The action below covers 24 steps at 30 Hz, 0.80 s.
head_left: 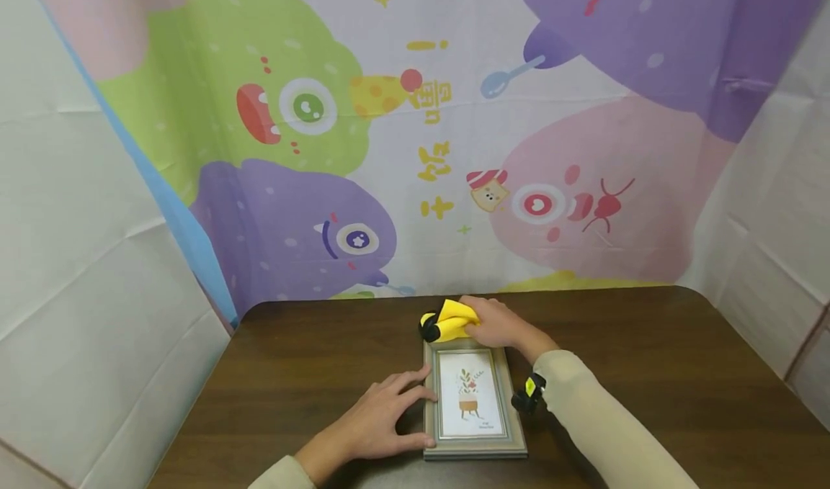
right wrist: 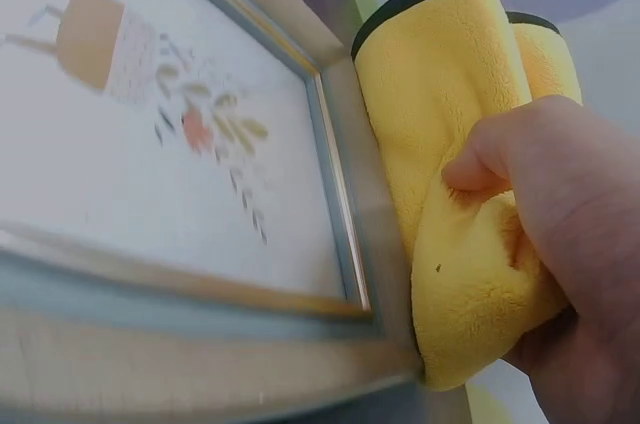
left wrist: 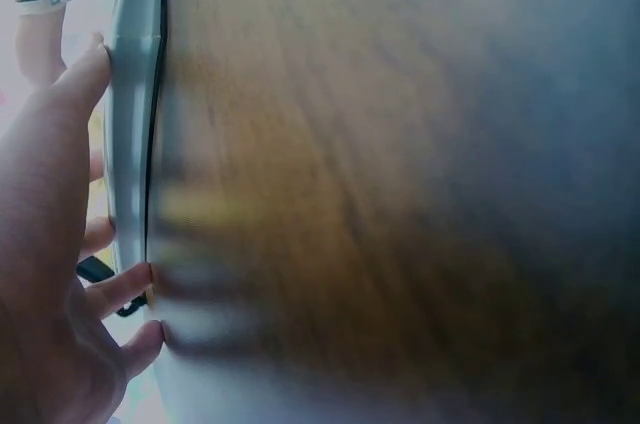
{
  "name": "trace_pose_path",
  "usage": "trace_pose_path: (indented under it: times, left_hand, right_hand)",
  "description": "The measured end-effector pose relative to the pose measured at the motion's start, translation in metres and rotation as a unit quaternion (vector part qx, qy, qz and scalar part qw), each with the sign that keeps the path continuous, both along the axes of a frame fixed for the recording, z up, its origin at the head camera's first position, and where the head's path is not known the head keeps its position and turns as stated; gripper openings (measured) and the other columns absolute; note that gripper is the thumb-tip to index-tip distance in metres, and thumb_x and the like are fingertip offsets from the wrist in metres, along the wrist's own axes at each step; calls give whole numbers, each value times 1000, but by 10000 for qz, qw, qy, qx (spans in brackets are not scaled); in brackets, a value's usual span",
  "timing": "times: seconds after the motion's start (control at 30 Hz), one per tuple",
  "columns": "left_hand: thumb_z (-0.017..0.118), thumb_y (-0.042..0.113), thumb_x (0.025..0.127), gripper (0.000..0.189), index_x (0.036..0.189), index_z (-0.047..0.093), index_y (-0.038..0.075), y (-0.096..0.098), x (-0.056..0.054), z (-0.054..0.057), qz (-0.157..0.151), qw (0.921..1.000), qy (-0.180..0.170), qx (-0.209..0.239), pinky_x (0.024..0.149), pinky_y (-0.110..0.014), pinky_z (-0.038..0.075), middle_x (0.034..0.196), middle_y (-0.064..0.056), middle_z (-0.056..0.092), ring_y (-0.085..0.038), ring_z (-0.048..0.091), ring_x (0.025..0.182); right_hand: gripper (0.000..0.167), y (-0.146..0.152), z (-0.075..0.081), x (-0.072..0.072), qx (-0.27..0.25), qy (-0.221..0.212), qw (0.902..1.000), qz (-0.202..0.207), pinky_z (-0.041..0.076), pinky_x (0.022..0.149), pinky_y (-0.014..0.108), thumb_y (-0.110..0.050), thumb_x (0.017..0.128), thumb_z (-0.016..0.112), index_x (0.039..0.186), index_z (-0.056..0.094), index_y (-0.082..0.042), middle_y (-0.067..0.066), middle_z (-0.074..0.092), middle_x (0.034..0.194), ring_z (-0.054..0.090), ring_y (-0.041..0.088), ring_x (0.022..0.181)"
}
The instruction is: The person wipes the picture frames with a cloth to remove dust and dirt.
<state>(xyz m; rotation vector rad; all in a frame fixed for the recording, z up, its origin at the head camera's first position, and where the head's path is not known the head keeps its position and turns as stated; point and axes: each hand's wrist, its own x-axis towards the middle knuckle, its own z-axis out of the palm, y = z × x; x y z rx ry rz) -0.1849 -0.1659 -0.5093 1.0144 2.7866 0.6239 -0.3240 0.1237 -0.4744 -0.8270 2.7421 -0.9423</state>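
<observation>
A picture frame [head_left: 473, 446] with a potted-plant print lies on the wooden table. My left hand [head_left: 382, 417] rests along the frame's left side, fingers spread, fingertips on its border; the left wrist view shows them along the frame's edge. My right hand [head_left: 496, 321] grips a bunched yellow cloth [head_left: 454, 320] with black trim at the frame's far end. Close up in the right wrist view, the folded cloth [right wrist: 440, 84] is against the frame's outer border [right wrist: 375, 214], and the thumb of my right hand [right wrist: 590, 204] presses into it.
The dark wooden table [head_left: 292, 374] extends on both sides of the frame. Behind it hangs a cloth backdrop [head_left: 402, 237] with cartoon monsters, and pale sheets [head_left: 110, 258] stand at left and right. A black wrist device [head_left: 528, 394] sits on the right sleeve.
</observation>
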Motion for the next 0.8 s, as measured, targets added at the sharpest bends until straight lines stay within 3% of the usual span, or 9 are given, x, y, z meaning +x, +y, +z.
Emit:
trace_pose_path:
  times: [0.43,0.8]
  left_hand:
    - [76,68,100,60,148,67,33,1,0,-2,-31,10000,68,37,109,-73,53,180,-3,47,-36,57,155]
    - [76,70,99,61,147,67,34,-1,-1,-2,14,10000,92,-1,109,-71,54,180,-1,47,-34,57,155]
  right_hand:
    - [22,-43,-2,4,112,171,9992,331,46,75,32,-5,104,62,124,64,-14,-2,61,86,54,14,74]
    - [17,-45,3,6,191,97,9996,209,45,76,34,-6,105,64,118,63,-15,-2,59,87,53,16,77]
